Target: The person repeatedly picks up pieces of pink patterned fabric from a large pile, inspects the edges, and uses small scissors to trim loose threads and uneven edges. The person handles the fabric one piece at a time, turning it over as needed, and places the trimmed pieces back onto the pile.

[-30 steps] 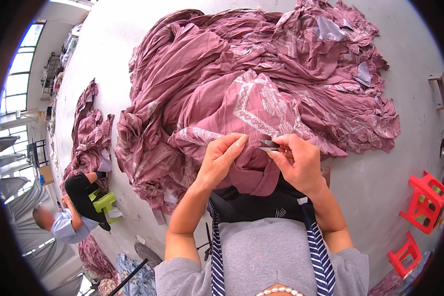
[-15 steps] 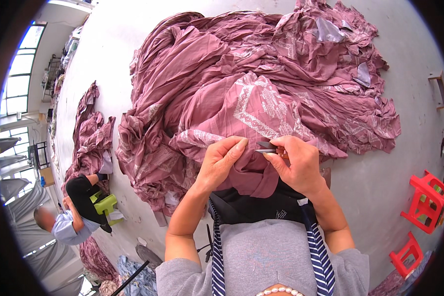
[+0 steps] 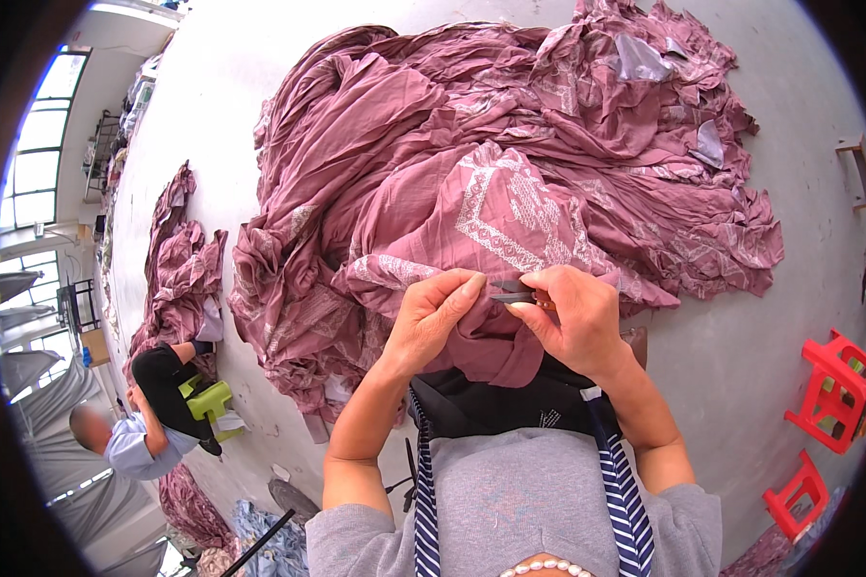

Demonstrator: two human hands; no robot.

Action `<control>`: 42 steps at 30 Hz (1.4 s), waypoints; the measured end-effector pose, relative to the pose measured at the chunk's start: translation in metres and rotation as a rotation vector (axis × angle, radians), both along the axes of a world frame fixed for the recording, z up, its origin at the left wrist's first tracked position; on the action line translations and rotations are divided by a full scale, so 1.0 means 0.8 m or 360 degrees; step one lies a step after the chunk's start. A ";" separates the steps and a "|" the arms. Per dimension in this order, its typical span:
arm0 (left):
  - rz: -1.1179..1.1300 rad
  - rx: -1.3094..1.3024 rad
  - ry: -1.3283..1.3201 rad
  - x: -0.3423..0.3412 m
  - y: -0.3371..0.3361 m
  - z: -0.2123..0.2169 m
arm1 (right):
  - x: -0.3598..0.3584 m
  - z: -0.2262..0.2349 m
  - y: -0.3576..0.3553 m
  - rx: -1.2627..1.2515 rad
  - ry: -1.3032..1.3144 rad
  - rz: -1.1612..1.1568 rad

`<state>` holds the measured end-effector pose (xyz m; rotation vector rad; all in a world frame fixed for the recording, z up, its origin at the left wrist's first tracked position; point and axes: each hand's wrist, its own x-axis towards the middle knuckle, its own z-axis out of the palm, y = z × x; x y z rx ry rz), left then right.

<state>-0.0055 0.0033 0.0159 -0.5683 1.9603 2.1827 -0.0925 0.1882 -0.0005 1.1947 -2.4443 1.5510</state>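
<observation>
One big, messy heap of pink cloth (image 3: 356, 135) with white patterns lies in front of the person, and its near end comes down under both hands. Next in size is the person's gray shirt (image 3: 520, 490), with striped straps (image 3: 629, 505) running down it. Off to the left is a smaller pink heap (image 3: 175, 279). By it, a person in a light blue top (image 3: 149, 447) sits on a green stool (image 3: 212, 401). Two red stools (image 3: 840, 389) are on the right side. The right hand (image 3: 582, 315) has its thumb and fingers closed around small snips (image 3: 513, 297). The left hand (image 3: 433, 313) has its thumb and finger tips pinched together; I can't tell what is between them. The snips are over the pink cloth, and their dark blades point at the left hand, just beside its fingertips.
</observation>
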 end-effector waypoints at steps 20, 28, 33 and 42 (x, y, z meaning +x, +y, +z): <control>0.0028 -0.0011 0.0123 0.002 -0.007 -0.012 | -0.070 -0.037 -0.013 -0.0767 -0.1386 -0.0081; -0.0080 -0.0455 0.0261 0.002 -0.016 0.000 | -0.017 -0.019 -0.013 -0.0165 -0.0811 0.0308; -0.0019 -0.1402 0.0979 -0.005 -0.020 0.001 | -0.007 -0.027 -0.005 -0.0264 0.0136 0.0186; -0.0033 -0.1548 0.1261 -0.003 -0.016 -0.002 | -0.005 0.002 -0.007 -0.0283 -0.1167 0.0258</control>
